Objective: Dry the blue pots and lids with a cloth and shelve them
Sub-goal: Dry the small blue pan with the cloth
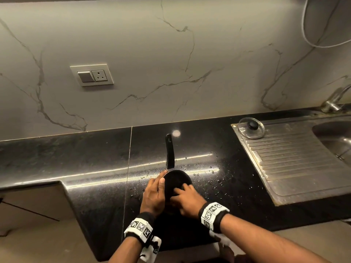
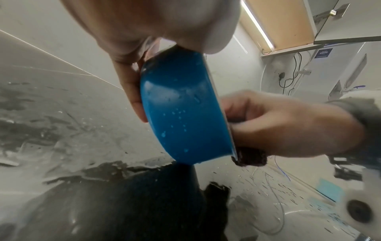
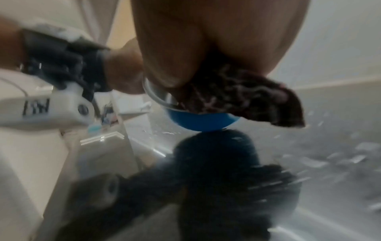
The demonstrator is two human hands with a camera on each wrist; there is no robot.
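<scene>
A blue pot (image 2: 185, 110) with a long black handle (image 1: 170, 152) stands tilted on its edge on the black counter (image 1: 76, 164); water drops dot its outer wall. My left hand (image 1: 157, 186) grips the pot's wall and rim from the left, thumb over the top. My right hand (image 1: 182, 189) holds a dark cloth (image 3: 243, 101) bunched in its fingers and presses it into the pot's mouth. In the head view the cloth (image 1: 176, 181) hides most of the pot. A glass lid (image 1: 251, 128) with a black knob lies on the steel drainboard (image 1: 296, 168).
Water drops are scattered on the counter around the pot. A steel sink (image 1: 334, 137) and tap (image 1: 334, 100) lie at the far right. A switch and socket plate (image 1: 92, 75) is set in the marble wall. The counter's front edge steps inward at the left.
</scene>
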